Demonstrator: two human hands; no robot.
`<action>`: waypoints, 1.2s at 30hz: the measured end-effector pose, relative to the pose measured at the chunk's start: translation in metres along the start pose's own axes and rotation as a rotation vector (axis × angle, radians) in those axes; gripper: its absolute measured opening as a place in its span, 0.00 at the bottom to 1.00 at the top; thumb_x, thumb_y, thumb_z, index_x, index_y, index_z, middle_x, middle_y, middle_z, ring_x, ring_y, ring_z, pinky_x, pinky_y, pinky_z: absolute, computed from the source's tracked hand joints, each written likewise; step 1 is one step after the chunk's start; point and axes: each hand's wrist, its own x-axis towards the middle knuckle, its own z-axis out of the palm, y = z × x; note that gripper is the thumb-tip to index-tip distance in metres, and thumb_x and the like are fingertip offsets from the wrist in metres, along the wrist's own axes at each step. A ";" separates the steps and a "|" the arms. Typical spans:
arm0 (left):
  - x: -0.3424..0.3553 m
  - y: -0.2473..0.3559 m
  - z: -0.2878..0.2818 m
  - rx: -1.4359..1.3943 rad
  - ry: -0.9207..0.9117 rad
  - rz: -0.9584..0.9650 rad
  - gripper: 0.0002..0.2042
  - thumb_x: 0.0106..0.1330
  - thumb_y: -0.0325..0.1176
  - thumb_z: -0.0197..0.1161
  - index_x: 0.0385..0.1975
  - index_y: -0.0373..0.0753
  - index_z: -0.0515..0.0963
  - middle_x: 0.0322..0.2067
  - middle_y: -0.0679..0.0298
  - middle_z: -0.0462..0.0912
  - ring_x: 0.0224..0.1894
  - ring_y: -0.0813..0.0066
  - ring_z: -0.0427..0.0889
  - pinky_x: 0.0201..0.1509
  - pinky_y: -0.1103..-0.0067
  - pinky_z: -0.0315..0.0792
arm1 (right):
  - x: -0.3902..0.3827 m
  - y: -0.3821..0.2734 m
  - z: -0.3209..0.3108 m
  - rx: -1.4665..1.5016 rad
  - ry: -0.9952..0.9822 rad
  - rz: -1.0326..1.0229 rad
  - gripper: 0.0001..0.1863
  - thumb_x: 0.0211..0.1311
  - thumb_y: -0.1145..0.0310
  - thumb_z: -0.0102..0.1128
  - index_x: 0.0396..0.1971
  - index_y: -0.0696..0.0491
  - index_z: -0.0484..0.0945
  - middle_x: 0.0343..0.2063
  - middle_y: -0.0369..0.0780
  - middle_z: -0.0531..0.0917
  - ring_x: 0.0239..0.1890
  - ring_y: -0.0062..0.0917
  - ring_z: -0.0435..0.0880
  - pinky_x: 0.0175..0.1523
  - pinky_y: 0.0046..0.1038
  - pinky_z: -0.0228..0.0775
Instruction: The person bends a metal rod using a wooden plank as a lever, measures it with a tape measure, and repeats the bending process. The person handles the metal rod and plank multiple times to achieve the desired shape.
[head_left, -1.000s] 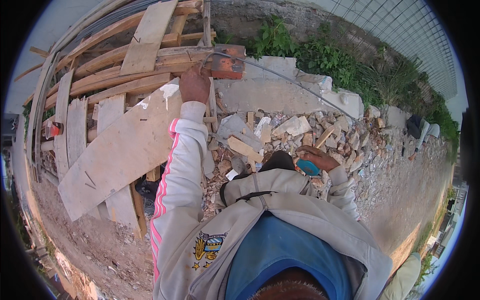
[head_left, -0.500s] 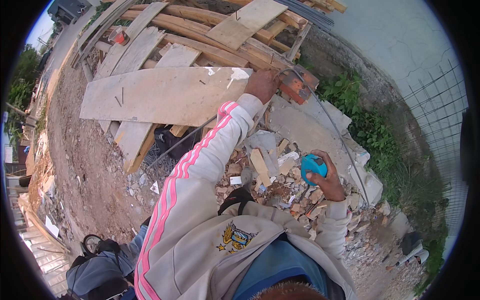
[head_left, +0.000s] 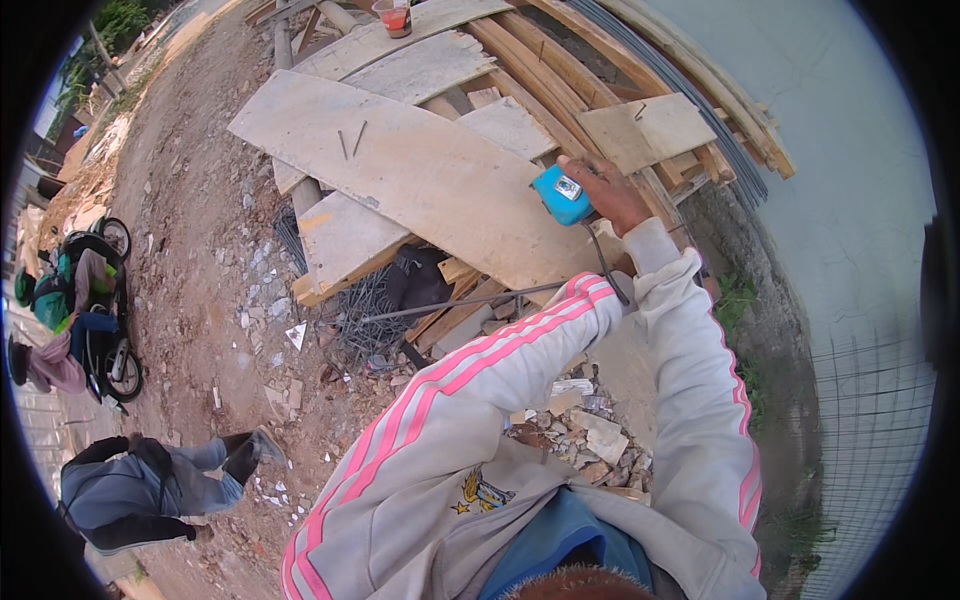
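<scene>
My right hand (head_left: 608, 195) is closed on a blue tape measure (head_left: 563, 196), held above the right end of a long plywood board (head_left: 410, 165). My left hand (head_left: 625, 265) lies just below it, mostly covered by my right sleeve, so its fingers are hidden. A thin bent steel rod (head_left: 430, 308) runs in from the left, passes by my left cuff and curves up close to the tape measure. Two nails (head_left: 350, 143) stick up from the long board.
Stacked planks (head_left: 545, 75) and a smaller plywood piece (head_left: 650, 130) lie beyond my hands. Tangled wire (head_left: 370, 320) and rubble (head_left: 590, 440) sit below the boards. A wall (head_left: 840, 200) and wire mesh (head_left: 870, 430) stand at right. One person (head_left: 150, 490) is at left, near a motorbike (head_left: 105, 320).
My right hand has brought the tape measure up and left, from over the rubble to the board. My left hand and the rod have shifted lower and rightward in view, as the view itself turned.
</scene>
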 end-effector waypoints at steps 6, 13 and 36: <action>0.002 -0.006 -0.001 0.019 0.015 -0.008 0.11 0.64 0.35 0.60 0.41 0.38 0.84 0.34 0.49 0.86 0.38 0.50 0.86 0.44 0.61 0.79 | 0.075 0.016 0.052 -0.126 -0.192 0.026 0.29 0.58 0.43 0.67 0.48 0.53 0.84 0.31 0.41 0.83 0.15 0.24 0.76 0.16 0.27 0.68; 0.007 -0.032 0.006 0.143 0.045 -0.027 0.12 0.64 0.35 0.60 0.42 0.37 0.84 0.34 0.48 0.86 0.38 0.49 0.86 0.45 0.60 0.79 | 0.006 0.007 0.027 -0.596 0.211 -0.450 0.30 0.64 0.39 0.58 0.48 0.51 0.84 0.39 0.47 0.86 0.42 0.41 0.85 0.48 0.40 0.76; 0.025 -0.044 0.016 0.286 0.062 0.107 0.14 0.66 0.38 0.61 0.47 0.43 0.86 0.35 0.47 0.86 0.38 0.47 0.86 0.46 0.62 0.80 | -0.434 0.404 0.101 0.599 0.012 0.531 0.15 0.72 0.58 0.57 0.45 0.55 0.82 0.26 0.34 0.82 0.24 0.18 0.82 0.27 0.23 0.73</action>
